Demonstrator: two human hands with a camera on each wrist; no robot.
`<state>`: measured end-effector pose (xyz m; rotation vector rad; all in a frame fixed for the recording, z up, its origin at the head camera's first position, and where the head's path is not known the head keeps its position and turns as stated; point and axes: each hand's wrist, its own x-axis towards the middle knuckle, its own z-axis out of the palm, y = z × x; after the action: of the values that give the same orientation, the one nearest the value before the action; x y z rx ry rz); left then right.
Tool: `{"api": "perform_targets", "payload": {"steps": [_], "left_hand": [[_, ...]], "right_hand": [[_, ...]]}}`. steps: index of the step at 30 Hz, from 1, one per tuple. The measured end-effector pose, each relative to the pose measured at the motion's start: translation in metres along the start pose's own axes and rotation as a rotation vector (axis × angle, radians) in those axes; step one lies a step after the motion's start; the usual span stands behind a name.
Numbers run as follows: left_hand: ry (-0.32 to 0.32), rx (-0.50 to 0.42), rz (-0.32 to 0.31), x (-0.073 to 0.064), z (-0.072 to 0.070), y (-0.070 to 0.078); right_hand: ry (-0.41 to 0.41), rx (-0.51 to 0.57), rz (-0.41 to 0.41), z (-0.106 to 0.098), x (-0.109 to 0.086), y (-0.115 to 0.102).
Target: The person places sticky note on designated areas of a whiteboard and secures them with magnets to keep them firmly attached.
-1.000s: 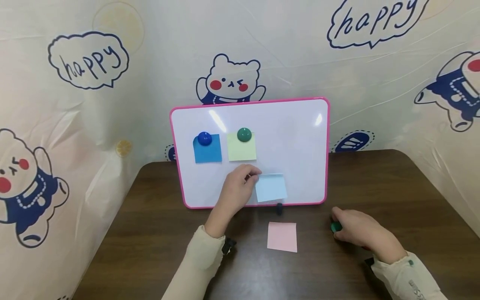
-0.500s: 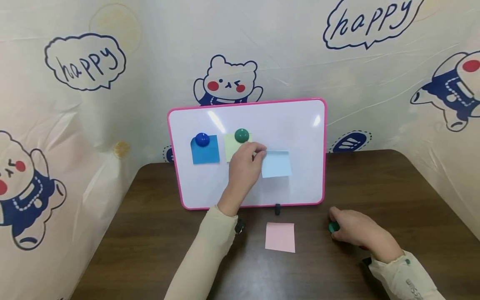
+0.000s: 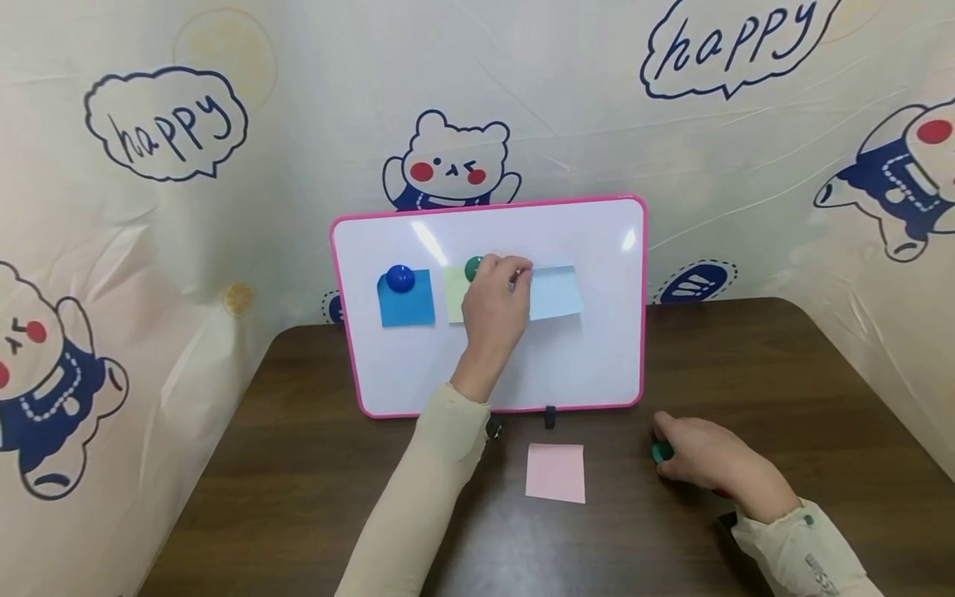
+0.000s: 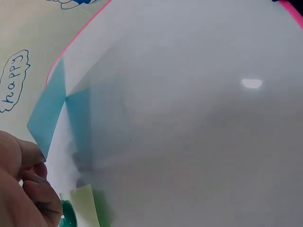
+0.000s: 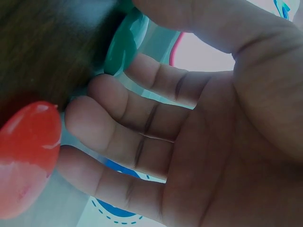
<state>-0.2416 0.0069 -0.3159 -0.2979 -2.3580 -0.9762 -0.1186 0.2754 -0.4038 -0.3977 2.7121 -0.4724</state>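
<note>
My left hand [image 3: 496, 307] pinches a light blue sticky note [image 3: 555, 293] by its upper left corner, in front of the whiteboard [image 3: 418, 373]. In the left wrist view the note [image 4: 49, 109] slants out from the board, its shadow falling on the white surface. Just left of it, partly behind the hand, a pale green note [image 3: 454, 303] hangs under a green magnet [image 3: 472, 269]. Down at the right, my right hand [image 3: 705, 454] is low over the table, with thumb and forefinger on another green magnet [image 5: 124, 45]. A red magnet [image 5: 31, 161] lies close to the other fingertips.
On the board's left, a blue note [image 3: 406, 307] is held by a blue magnet [image 3: 400, 279]. A pink note [image 3: 555, 474] lies on the brown table [image 3: 261, 481] before the board. A black foot [image 3: 550, 416] sits under the board's lower edge. Behind hangs a printed curtain [image 3: 298, 124].
My left hand has raised the light blue note from the board's lower edge to level with the other two notes. The right hand stays in place on its green magnet.
</note>
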Motion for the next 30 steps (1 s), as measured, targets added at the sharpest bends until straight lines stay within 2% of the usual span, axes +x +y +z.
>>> {"api": "perform_targets", "payload": {"steps": [15,22,30], "left_hand": [[0.037,0.175,0.067,0.005,0.016,-0.005],[0.071,0.207,0.090,0.006,0.019,-0.006],[0.048,0.235,0.123,0.007,0.022,-0.004]], "right_hand": [[-0.020,0.011,0.017,0.002,0.002,0.002],[-0.026,0.014,0.021,0.002,0.003,0.001],[-0.018,0.007,0.014,0.000,0.001,0.000]]}}
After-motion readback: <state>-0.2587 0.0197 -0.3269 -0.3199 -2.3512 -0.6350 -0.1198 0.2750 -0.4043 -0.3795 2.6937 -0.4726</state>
